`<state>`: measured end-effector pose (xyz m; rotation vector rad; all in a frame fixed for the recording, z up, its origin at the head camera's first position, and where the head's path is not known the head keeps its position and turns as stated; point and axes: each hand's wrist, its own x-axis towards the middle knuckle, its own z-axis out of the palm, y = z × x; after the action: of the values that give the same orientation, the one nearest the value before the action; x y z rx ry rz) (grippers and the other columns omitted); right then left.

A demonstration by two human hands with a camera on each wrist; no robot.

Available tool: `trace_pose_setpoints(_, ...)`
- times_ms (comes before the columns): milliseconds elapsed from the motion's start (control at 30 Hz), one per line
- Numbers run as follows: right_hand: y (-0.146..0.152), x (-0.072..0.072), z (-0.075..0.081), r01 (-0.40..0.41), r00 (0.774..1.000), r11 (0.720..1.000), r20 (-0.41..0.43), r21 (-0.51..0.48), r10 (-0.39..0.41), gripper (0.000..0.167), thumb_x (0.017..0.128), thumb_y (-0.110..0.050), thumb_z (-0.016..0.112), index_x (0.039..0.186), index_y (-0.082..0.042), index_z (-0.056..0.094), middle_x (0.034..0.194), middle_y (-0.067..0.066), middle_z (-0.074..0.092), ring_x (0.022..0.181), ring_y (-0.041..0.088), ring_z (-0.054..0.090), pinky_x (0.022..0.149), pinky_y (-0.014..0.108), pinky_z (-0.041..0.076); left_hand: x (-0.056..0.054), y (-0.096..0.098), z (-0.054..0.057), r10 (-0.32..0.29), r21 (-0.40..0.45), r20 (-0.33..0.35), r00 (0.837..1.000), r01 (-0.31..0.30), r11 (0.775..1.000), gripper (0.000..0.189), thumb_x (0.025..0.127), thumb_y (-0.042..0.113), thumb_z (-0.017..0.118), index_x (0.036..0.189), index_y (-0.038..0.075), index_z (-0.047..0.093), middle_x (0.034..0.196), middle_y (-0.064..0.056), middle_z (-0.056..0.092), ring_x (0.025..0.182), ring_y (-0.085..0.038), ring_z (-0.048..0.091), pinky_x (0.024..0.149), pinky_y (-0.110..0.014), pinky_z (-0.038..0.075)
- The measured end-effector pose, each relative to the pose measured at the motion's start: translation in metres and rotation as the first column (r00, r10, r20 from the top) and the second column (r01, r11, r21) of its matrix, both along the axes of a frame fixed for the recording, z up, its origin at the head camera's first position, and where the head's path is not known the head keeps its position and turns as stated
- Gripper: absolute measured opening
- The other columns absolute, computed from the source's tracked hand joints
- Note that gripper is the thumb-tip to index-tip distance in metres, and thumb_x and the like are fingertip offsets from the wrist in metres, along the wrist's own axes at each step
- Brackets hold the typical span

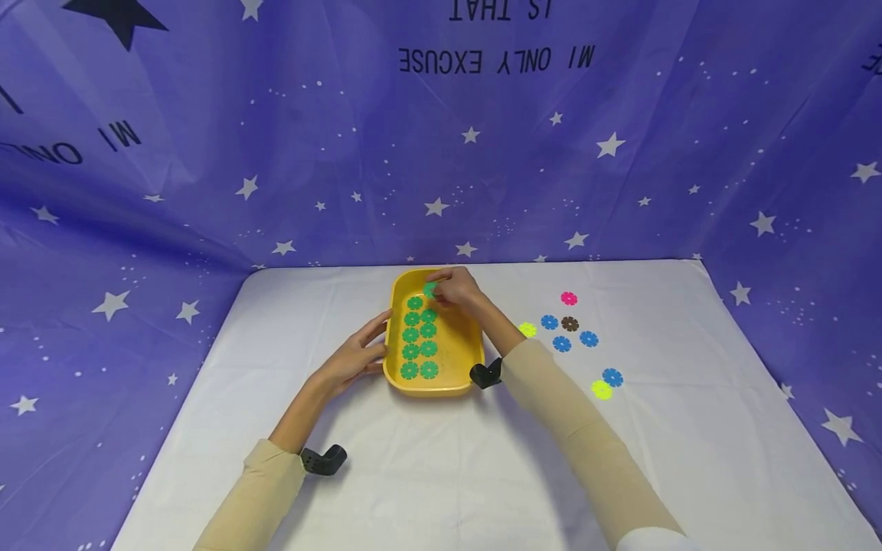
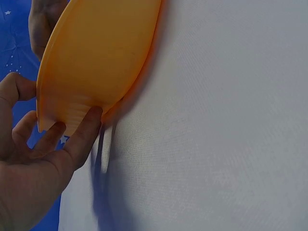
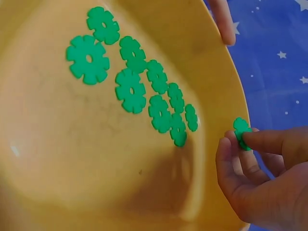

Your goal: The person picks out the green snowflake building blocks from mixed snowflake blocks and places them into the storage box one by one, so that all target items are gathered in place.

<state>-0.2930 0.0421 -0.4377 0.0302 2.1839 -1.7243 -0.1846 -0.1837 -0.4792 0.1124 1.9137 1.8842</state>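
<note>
My right hand (image 1: 458, 289) pinches a green notched plastic disc (image 3: 241, 133) between thumb and finger, over the far end of a yellow tray (image 1: 456, 367). In the tray, several matching green discs (image 1: 429, 348) lie flat in two columns along its left half. My left hand (image 1: 353, 358) is at the tray's left side, its fingers spread and its fingertips touching the outer wall and rim. The left wrist view shows these fingertips against the outside of the tray (image 2: 96, 62); the inside is hidden there.
To the tray's right, loose discs lie scattered on the white cloth (image 1: 441, 474): several blue discs (image 1: 561, 344), two yellow ones (image 1: 602, 390), a pink disc (image 1: 569, 298) and a brown disc (image 1: 570, 324). A purple star-printed curtain (image 1: 386, 176) hangs behind the table.
</note>
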Motion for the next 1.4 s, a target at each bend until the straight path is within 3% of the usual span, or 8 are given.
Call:
trace_pose_setpoints(167,-0.009,-0.001,0.001,0.021,0.998,1.000,0.051,-0.005,-0.021,0.035,0.093,0.007,0.056,0.125,0.001,0.068,0.094,0.020,0.063,0.097,0.044,0.063,0.093,0.051,0.054,0.000,-0.002,-0.001,-0.010,0.006,-0.008,1.000,0.010,1.000,0.078,0.094,0.002,0.053,0.161,0.022,0.020,0.165,-0.012,0.012,0.136,-0.042,0.039,0.097,-0.043,0.052)
trace_pose_setpoints(400,-0.016,-0.005,-0.010,0.083,0.996,0.996,0.042,0.032,-0.084,0.036,0.090,0.010,0.055,0.124,0.007,0.065,0.118,0.025,0.063,0.102,0.042,0.065,0.091,0.047,0.056,0.000,-0.005,0.000,-0.006,0.011,-0.005,1.000,0.006,1.000,0.078,0.094,0.001,0.053,0.161,0.022,0.020,0.165,-0.012,0.012,0.139,-0.041,0.036,0.097,-0.044,0.052)
trace_pose_setpoints(567,-0.018,-0.011,-0.021,0.125,0.991,0.987,0.029,0.103,-0.128,0.038,0.086,0.014,0.053,0.119,0.008,0.069,0.121,0.018,0.065,0.091,0.031,0.069,0.084,0.040,0.059,0.000,-0.004,0.000,-0.004,0.011,-0.003,1.000,0.004,1.000,0.077,0.094,0.001,0.052,0.161,0.022,0.021,0.165,-0.012,0.013,0.140,-0.040,0.035,0.097,-0.044,0.052)
trace_pose_setpoints(833,-0.018,-0.017,-0.028,0.172,0.980,0.972,0.075,0.159,-0.186,0.033,0.086,0.011,0.060,0.115,0.001,0.072,0.109,0.014,0.067,0.070,0.019,0.063,0.070,0.029,0.059,-0.001,-0.002,0.000,-0.002,-0.008,-0.004,1.000,0.001,1.000,0.077,0.094,0.002,0.053,0.161,0.022,0.021,0.165,-0.011,0.014,0.139,-0.040,0.036,0.097,-0.044,0.052)
trace_pose_setpoints(1067,-0.016,-0.018,-0.030,0.157,0.984,0.958,0.046,0.241,-0.172,0.031,0.087,0.007,0.063,0.113,-0.004,0.075,0.089,0.008,0.068,0.053,0.015,0.044,0.046,0.025,0.037,-0.002,-0.001,-0.001,-0.008,0.004,0.000,1.000,0.008,1.000,0.076,0.095,0.000,0.052,0.161,0.023,0.021,0.165,-0.010,0.014,0.141,-0.039,0.033,0.098,-0.045,0.051)
trace_pose_setpoints(1267,-0.015,-0.016,-0.031,0.146,0.988,0.965,0.025,0.217,-0.155,0.038,0.083,0.012,0.058,0.115,-0.003,0.075,0.068,0.007,0.057,0.047,0.013,0.031,0.042,0.024,0.029,-0.002,-0.002,-0.001,-0.003,0.004,-0.007,1.000,0.003,1.000,0.076,0.095,0.000,0.051,0.161,0.022,0.021,0.165,-0.011,0.013,0.140,-0.041,0.035,0.098,-0.046,0.051)
trace_pose_setpoints(1400,-0.016,-0.015,-0.030,0.139,0.989,0.962,0.019,0.235,-0.147,0.042,0.080,0.014,0.058,0.114,-0.003,0.075,0.070,0.008,0.059,0.047,0.013,0.031,0.042,0.024,0.029,-0.002,-0.003,-0.003,-0.001,0.012,-0.004,1.000,0.001,1.000,0.077,0.094,-0.001,0.051,0.161,0.023,0.021,0.165,-0.011,0.013,0.139,-0.041,0.036,0.098,-0.046,0.051)
